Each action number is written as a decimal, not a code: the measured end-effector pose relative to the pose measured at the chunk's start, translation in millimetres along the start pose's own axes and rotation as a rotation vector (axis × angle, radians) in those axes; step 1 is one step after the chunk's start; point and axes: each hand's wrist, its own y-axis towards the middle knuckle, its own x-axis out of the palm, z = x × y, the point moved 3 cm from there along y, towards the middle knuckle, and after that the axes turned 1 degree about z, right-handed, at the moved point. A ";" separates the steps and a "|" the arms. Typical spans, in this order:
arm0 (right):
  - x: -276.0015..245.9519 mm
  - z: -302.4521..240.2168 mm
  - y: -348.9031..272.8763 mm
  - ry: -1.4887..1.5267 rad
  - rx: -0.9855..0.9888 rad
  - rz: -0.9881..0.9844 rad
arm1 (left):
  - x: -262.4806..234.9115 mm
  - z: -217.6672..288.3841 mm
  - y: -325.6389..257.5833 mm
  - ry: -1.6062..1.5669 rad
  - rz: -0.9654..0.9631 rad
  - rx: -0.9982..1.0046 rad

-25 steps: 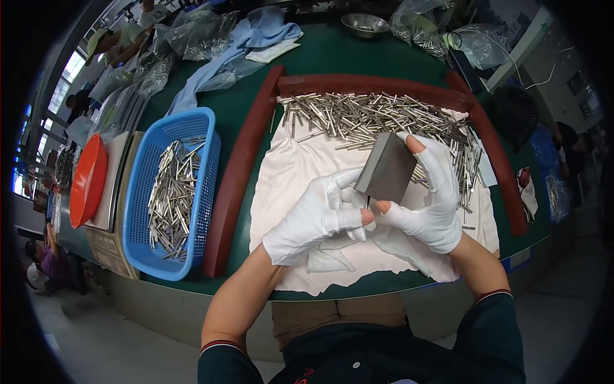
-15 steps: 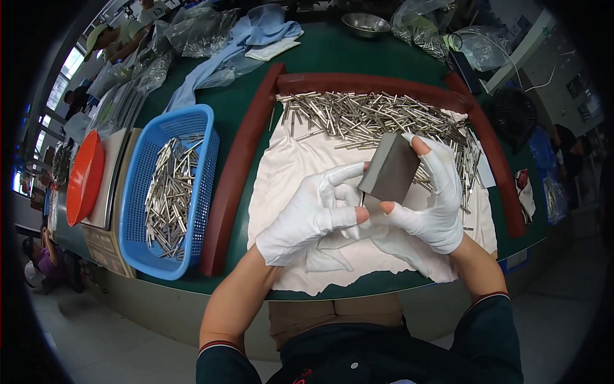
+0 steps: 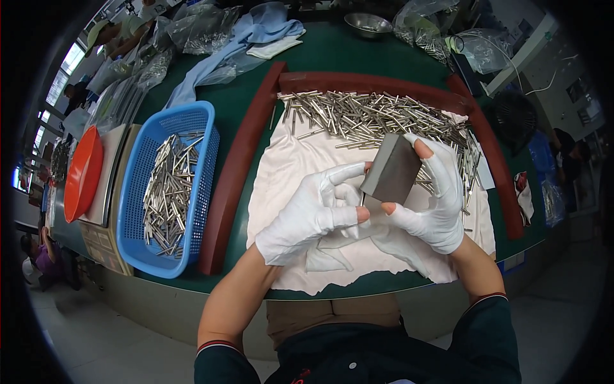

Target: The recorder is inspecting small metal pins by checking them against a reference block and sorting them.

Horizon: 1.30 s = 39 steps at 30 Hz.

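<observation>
Over pale cloth (image 3: 284, 169), the right hand (image 3: 441, 216) holds a block (image 3: 396, 171).

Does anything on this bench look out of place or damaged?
Two minor things: a slim silver metal pin lies off the pale pink cloth, past its left side on the dark green tabletop; and the cloth's front edge looks ragged, as if torn.

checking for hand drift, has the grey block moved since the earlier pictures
Yes: the grey block has shifted slightly to the right, judged against the dark red rail beyond it.
</observation>
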 end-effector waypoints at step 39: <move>6.8 0.5 -7.2 -0.027 -0.057 0.029 | 0.8 -2.1 -0.2 -0.082 0.022 0.005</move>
